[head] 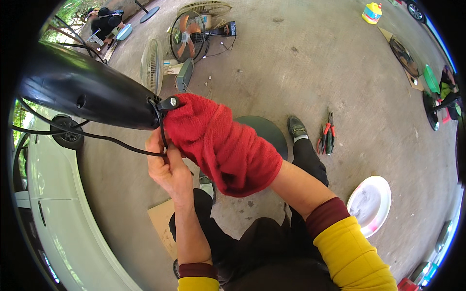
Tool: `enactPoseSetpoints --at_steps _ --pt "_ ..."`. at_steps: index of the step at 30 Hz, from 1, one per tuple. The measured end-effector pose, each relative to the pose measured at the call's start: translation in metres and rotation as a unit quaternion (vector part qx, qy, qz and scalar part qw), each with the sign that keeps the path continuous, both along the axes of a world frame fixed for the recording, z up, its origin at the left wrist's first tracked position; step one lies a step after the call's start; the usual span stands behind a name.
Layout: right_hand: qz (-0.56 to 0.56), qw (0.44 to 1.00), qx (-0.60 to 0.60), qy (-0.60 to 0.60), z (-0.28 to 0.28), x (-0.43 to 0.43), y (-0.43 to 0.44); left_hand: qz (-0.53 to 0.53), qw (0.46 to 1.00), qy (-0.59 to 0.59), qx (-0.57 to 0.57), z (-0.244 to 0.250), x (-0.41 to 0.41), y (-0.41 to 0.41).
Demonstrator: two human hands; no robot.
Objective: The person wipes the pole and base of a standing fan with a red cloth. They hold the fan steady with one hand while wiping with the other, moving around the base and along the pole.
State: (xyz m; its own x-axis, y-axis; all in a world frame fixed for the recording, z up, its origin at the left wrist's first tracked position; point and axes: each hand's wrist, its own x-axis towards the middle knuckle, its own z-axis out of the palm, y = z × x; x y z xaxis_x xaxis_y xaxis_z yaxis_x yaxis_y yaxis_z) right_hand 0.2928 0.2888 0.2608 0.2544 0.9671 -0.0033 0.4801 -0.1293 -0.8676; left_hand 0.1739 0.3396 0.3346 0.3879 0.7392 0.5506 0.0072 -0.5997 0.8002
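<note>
A long black plastic housing (pixel 98 87), apparently from a stand fan, slants in from the upper left. A bolt (pixel 173 102) sticks out at its lower end. My left hand (pixel 165 163) is just below that end, pinching the black power cord (pixel 123 145) between thumb and fingers. A red terry towel (pixel 222 142) covers my right hand fully and part of my right forearm (pixel 305 185). The towel touches the housing's lower end; what my fingers grip beneath it is hidden. Under the towel's far side, a dark round base (pixel 267 132) shows on the floor.
Pliers and other hand tools (pixel 329 134) lie right of my foot. A white basin (pixel 386 203) of suds stands at right. Fans (pixel 187 36) are on the concrete ahead. A pale car (pixel 58 203) is at left. Far left, a person (pixel 105 23) bends by a blue basin (pixel 125 32).
</note>
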Motion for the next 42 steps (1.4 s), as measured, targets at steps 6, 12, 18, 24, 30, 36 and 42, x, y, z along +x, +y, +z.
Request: enactPoseSetpoints --at_steps 6,12,18,24,30,36,42 --pt "0.006 1.000 -0.013 -0.022 0.003 -0.001 0.002 0.000 0.999 -0.035 -0.012 -0.003 0.004 -0.004" --pt "0.014 0.999 -0.019 -0.039 0.006 -0.003 0.007 0.012 1.000 0.004 0.010 -0.001 0.001 -0.003" --pt "0.021 0.997 -0.038 -0.063 0.004 -0.003 0.015 0.007 0.999 -0.033 0.017 0.003 0.001 -0.001" --pt "0.019 0.998 -0.014 -0.058 0.017 0.010 0.024 0.000 0.999 -0.042 -0.006 0.008 -0.001 0.002" --pt "0.015 0.997 0.068 0.025 0.048 0.023 0.023 0.039 0.998 0.001 0.043 0.015 -0.010 0.010" --pt "0.021 0.991 0.103 0.077 0.072 0.018 0.029 0.008 0.999 -0.012 0.047 0.011 -0.010 0.010" --pt "0.020 0.988 0.109 0.105 0.073 0.008 0.046 0.004 0.997 -0.015 0.082 0.007 -0.012 0.016"
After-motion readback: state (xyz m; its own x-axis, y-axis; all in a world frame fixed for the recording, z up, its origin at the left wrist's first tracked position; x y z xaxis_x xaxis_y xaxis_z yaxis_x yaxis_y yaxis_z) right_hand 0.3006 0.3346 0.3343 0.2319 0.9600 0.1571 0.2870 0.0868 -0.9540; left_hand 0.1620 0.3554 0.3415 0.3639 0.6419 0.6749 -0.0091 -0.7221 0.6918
